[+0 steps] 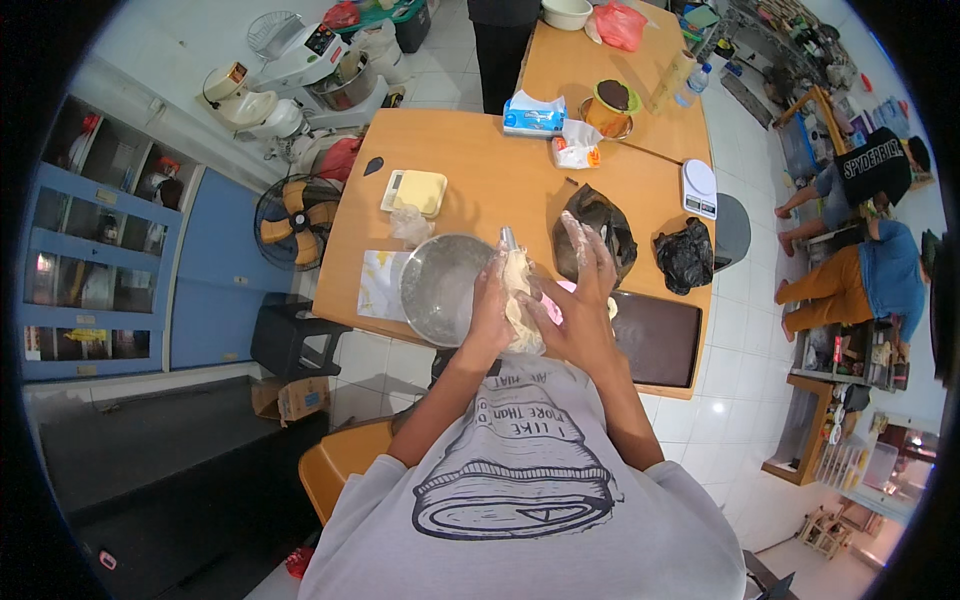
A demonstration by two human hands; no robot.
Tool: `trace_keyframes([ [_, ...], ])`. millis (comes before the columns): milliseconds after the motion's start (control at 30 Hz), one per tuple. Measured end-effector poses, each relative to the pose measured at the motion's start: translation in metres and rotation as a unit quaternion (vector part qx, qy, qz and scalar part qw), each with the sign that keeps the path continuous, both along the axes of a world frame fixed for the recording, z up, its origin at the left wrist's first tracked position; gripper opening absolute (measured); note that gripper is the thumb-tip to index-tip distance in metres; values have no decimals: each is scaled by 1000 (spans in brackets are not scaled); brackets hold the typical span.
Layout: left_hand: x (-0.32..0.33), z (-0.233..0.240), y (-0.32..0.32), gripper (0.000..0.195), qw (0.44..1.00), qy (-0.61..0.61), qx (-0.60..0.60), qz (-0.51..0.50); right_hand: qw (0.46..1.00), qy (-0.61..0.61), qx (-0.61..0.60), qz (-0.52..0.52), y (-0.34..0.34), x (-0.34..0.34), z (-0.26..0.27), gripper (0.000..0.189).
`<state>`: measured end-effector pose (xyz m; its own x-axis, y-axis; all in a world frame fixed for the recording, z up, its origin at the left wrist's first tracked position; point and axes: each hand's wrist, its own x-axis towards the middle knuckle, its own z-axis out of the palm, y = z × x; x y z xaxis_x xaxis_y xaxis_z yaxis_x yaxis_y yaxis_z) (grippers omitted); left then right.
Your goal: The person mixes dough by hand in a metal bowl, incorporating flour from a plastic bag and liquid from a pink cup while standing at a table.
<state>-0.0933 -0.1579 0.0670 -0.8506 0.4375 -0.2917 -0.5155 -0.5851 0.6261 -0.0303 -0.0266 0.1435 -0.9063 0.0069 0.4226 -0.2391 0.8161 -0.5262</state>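
A clear piping bag (520, 300) filled with pale cream or batter lies across my left hand (489, 304), whose fingers wrap its side. From its far end sticks a metal piping nozzle (508, 238). My right hand (583, 300) is spread at the bag's right side, with pale smears on its fingers; the thumb and lower fingers are close to the bag, and I cannot tell whether they press it. Left of the bag stands a large metal mixing bowl (442, 289) with whitish residue inside. Something pink (556, 301) is partly hidden behind my right hand.
A dark rectangular tray (656, 337) lies at the right, below black plastic bags (592, 225). A kitchen scale (700, 187), tissue packs (534, 116) and a yellow slab on another scale (420, 193) stand farther off. A person (504, 52) stands behind the table (465, 161); others are at the right.
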Motion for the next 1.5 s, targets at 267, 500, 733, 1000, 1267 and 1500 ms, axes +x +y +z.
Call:
trace_keyframes([
  [267, -14, -9, -3, 37, 995, -49, 15, 87, 1000, 19, 8, 3, 8, 11, -1, 27],
  [500, -16, -8, -7, 39, 995, -67, 15, 72, 991, 101, -42, -77, 21, 13, 9, 29],
  [733, -16, -1, -4, 54, 990, -91, 95, 52, 998, 43, -34, 1, 11, 2, -8, 42],
  [1000, -20, 17, -10, 63, 995, -44, 82, 24, 1000, -4, -6, 1, -10, -5, -10, 43],
  [1267, -15, 12, -8, 39, 999, 52, 15, 8, 998, -26, 51, 16, -8, -10, -4, 38],
  [1500, -16, 11, -9, 31, 1000, 5, 12, -4, 1000, -4, 16, 4, 4, -19, 0, 33],
])
